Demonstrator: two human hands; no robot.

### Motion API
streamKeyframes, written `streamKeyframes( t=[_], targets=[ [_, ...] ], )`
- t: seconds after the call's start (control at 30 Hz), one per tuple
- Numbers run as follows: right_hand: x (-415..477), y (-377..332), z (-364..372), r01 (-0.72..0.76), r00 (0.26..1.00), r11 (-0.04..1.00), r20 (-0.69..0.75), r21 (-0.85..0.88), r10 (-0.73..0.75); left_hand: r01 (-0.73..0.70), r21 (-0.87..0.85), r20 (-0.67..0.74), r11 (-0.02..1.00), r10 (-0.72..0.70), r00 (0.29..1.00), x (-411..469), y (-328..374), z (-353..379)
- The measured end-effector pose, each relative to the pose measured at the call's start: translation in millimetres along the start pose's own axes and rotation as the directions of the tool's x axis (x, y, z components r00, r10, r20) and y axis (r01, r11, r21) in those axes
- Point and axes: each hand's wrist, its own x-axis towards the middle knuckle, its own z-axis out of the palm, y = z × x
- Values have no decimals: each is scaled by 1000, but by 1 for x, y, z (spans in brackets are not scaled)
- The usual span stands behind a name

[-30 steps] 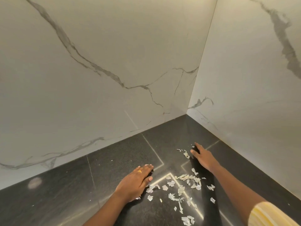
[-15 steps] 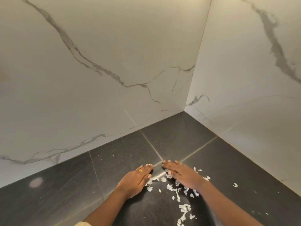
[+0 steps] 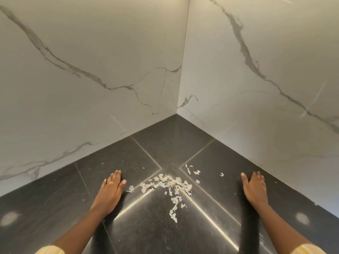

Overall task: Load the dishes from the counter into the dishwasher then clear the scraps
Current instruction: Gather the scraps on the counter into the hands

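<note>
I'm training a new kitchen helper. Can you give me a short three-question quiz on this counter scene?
1. True or false: the left hand grips a handful of scraps.
2. Where does the main heap of scraps lie? A) between the two hands B) to the right of the right hand C) against a wall
3. Fill in: the ring is on the ___ hand.
Key: 1 false, it lies flat and open on the counter; 2 A; 3 left.
</note>
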Motion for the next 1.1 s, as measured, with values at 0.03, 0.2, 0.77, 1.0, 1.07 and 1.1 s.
streamKeyframes(
  t=[0.03,0.2,0.77,1.0,1.07,1.1],
  targets=[
    [2,-1,2,1,1000,1000,9,-20,-1,-11,31,10,999,10,1000,-1,3,4],
    [3,-55,23,233,967,972,106,2,-232,-53,107,76,993,45,996,7,44,16],
    [-81,-117,44,512,762,742,170,434,-625,-38,-306,25,951,48,999,0,43,-6],
    [-48,-84,32,395,881,871,149,293,-449,268,-34,-112,963,-270,956,32,-45,-40],
    [-46,-87,37,445,859,875,184,191,-477,272,34,-53,962,-270,962,43,-51,-39],
    [-45,-87,40,453,859,877,184,159,-477,251,69,-31,965,-250,968,48,-49,-37]
  ],
)
